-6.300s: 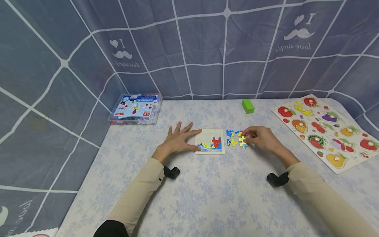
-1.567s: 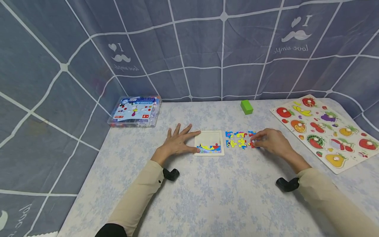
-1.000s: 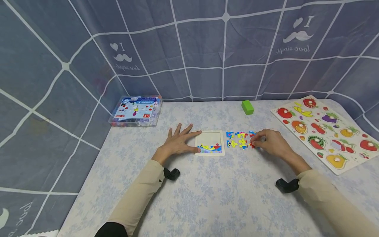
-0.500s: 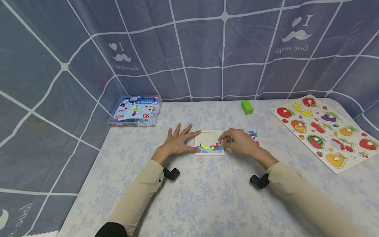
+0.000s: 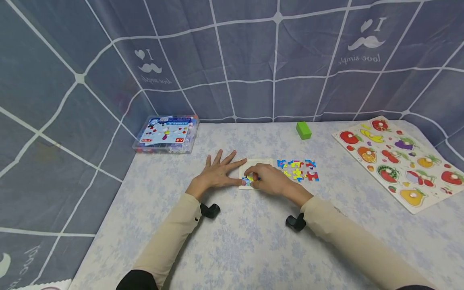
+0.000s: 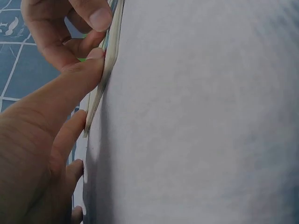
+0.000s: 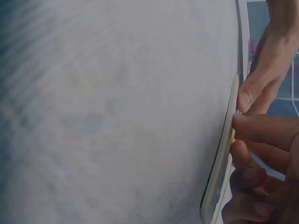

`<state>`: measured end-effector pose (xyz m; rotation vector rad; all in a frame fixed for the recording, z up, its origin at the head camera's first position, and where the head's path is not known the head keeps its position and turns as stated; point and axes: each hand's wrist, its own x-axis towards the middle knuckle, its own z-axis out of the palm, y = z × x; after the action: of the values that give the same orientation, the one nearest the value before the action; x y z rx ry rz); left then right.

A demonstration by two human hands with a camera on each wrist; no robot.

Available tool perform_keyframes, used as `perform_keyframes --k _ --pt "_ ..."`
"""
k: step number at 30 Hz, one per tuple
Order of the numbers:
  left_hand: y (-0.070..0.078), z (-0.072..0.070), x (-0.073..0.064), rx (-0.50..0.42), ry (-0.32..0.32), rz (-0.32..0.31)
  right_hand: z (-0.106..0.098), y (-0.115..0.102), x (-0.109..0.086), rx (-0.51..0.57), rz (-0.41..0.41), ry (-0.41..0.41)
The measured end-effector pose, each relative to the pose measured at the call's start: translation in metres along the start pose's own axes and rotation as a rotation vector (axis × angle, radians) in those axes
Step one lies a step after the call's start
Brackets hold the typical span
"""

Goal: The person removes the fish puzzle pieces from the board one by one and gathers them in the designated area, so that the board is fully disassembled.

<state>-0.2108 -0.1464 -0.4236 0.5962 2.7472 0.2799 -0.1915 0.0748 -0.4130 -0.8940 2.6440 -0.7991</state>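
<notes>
In the head view, my left hand (image 5: 217,174) lies spread on the left side of the shallow wooden puzzle frame (image 5: 258,160), thumb and forefinger on its border. Bent over the frame is my right hand (image 5: 270,179). Its thumb and curled fingers touch the yellow-and-blue puzzle pieces (image 5: 247,182) in the bottom row; whether they pinch one is hidden. Both wrist views see the frame (image 6: 111,56) (image 7: 216,175) almost edge-on, with fingertips of both hands at it. Several loose jigsaw pieces (image 5: 297,174) lie right of the frame, one red (image 5: 312,176), some partly behind my right hand.
A clear plastic box (image 5: 164,135) with a printed label stands at the back left. The green block (image 5: 303,130) sits behind the loose pieces. On the right lies a large fruit peg board (image 5: 400,161). A patterned cloth (image 5: 232,249) covers the table.
A red piece has gone from the frame to the loose ones on the right. My right hand has since moved left, over the frame's bottom row. My left hand stays in place.
</notes>
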Motion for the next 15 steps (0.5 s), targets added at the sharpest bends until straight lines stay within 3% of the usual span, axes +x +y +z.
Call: perform_keyframes --k 8,15 --pt "-0.0031 -0.0031 -0.0009 -0.005 -0.032 0.026 0.0012 -0.0011 0.0037 0.058 0.019 -0.022" --pt "-0.0013 -0.0083 -0.0015 -0.017 -0.078 0.019 0.0015 -0.0009 0.0024 0.103 -0.009 0.009"
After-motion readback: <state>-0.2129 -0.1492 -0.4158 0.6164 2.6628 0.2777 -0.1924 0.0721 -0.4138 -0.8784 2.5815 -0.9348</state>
